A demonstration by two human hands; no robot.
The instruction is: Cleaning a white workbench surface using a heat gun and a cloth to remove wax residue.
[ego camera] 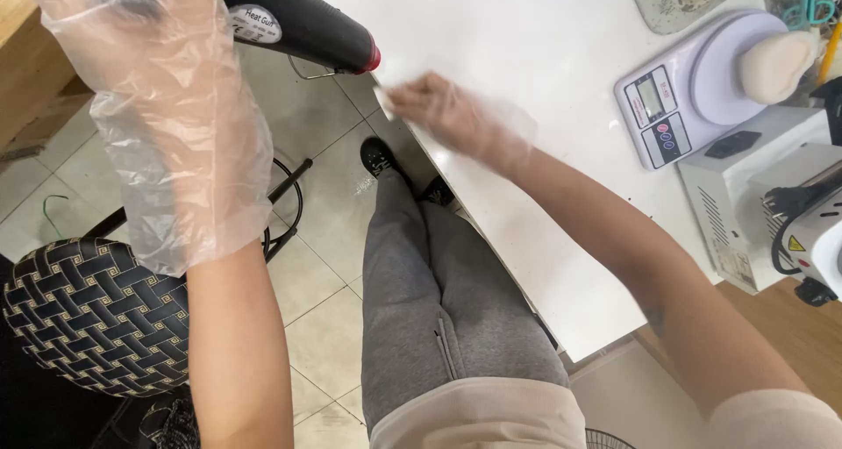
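Left hand (145, 81): gloved in loose clear plastic, raised near the upper left of the view, closed around the handle of a black heat gun (298, 24); fingers hidden under the crumpled glove, grip itself out of sight at the frame's top edge. Heat gun: held above the tiled floor (324, 238), barrel pointed right, red-tipped nozzle just short of the white table's (544, 238) near corner.

Right hand (452, 116): likewise gloved, laid at the table edge, blurred; fingers bent and pinched on a small pale scrap (386, 96) at that edge, just below the nozzle. How tightly pinched: not discernible through the blur.

Table surface: white, glossy, bare around the hand. Far right: white digital kitchen scale (680, 103) with a pale rounded lump (776, 63) on its platter. Beside it, nearer: white boxy appliance (745, 203) with a black cable. Top right: grey tray (671, 2), partly cut off, and teal-handled scissors (811, 10).

Below: grey trousers (430, 309) and one black shoe (379, 158) on the floor. Lower left: stool (92, 317) with black woven seat flecked with gold, black metal frame behind it. Upper left: wooden edge (26, 54).
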